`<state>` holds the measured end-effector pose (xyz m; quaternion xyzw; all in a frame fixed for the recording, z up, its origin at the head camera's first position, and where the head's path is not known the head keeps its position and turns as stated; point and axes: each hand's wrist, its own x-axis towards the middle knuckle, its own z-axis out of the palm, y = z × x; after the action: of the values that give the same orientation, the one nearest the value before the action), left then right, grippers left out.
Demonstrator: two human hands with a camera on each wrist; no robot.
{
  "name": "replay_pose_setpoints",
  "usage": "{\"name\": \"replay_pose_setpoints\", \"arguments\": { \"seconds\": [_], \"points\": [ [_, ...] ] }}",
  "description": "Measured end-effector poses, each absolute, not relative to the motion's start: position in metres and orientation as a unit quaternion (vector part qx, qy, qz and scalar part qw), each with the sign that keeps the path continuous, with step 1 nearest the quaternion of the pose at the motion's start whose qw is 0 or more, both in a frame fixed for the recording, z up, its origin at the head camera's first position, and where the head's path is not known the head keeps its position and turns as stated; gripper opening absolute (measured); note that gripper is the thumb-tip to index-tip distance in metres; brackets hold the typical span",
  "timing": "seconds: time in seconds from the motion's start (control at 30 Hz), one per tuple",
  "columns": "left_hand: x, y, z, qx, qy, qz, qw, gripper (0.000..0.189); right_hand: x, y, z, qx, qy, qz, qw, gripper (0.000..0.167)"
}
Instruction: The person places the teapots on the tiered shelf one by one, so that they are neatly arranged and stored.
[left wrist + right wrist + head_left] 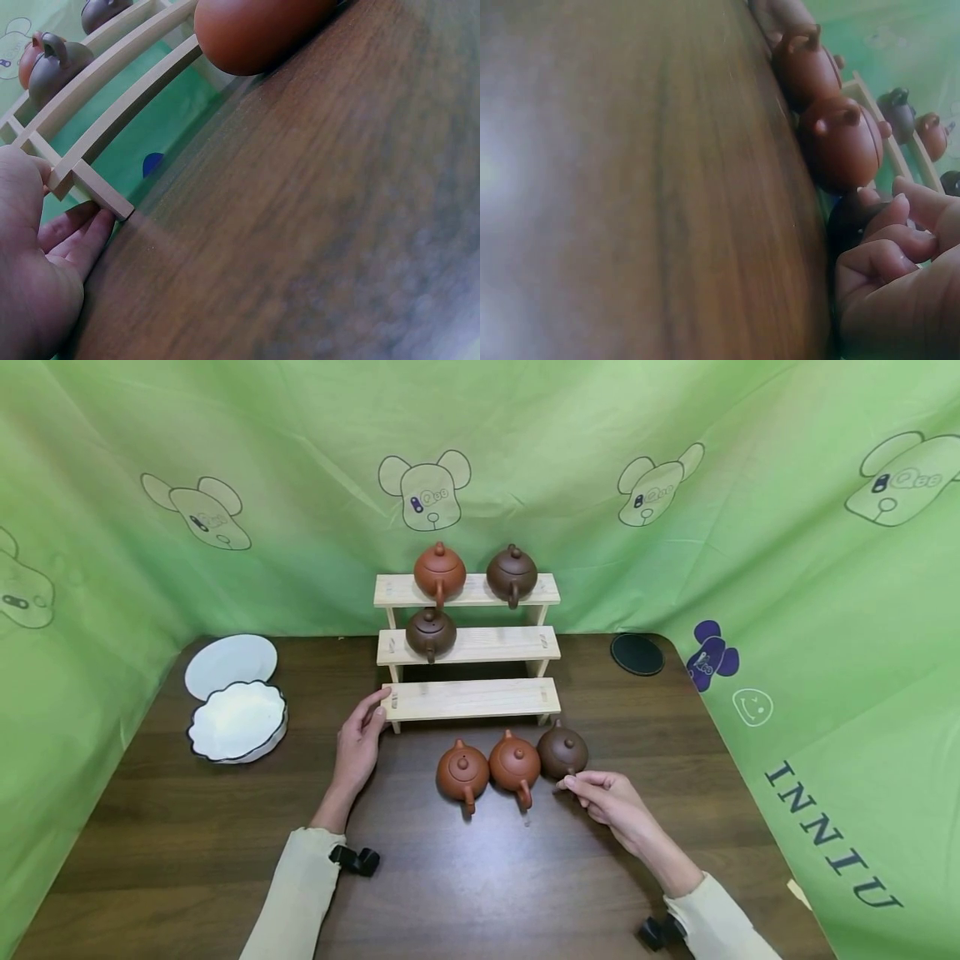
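My left hand [358, 747] holds the left end of a three-step wooden stand [472, 700], thumb and fingers around its lowest step in the left wrist view. With thumb and fingers, my right hand [611, 806] pinches the handle of a dark brown teapot [562, 750] in front of the stand's right end. Most of that teapot is hidden behind the fingers in the right wrist view. To its left, a reddish teapot [514, 760] and another reddish teapot [462, 768] stand in a row on the table.
On the top step are a reddish teapot [438, 568] and a dark teapot [512, 570]; another dark teapot [431, 633] sits left on the middle step. A scalloped white dish [237, 720] and white plate [231, 665] lie left, a black round coaster [637, 654] right.
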<state>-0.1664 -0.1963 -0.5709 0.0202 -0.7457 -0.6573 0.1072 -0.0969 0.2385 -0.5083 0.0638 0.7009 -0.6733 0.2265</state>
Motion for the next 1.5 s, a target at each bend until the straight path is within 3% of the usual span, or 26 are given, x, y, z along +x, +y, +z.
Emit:
{"name": "replay_pose_setpoints", "arguments": {
  "seconds": [0.13,0.27,1.07,1.27,1.5],
  "points": [
    [-0.156,-0.187,-0.550,0.010,-0.747,-0.654,0.122,0.036,-0.097,0.238,-0.509,0.058,0.704,-0.671,0.226,0.021],
    [-0.158,-0.189,-0.555,-0.013,-0.736,-0.661,0.147,0.036,-0.096,0.238,-0.510,0.052,0.704,-0.672,0.222,0.021],
    [-0.172,-0.199,-0.584,-0.002,-0.740,-0.660,0.129,0.035,-0.096,0.235,-0.501,0.078,0.707,-0.684,0.161,0.017],
    [-0.162,-0.192,-0.564,-0.020,-0.731,-0.664,0.153,0.036,-0.099,0.235,-0.485,0.057,0.711,-0.685,0.150,0.018],
    [-0.160,-0.189,-0.560,0.008,-0.747,-0.650,0.137,0.036,-0.104,0.233,-0.468,0.055,0.714,-0.685,0.135,0.021]
  ]
}}
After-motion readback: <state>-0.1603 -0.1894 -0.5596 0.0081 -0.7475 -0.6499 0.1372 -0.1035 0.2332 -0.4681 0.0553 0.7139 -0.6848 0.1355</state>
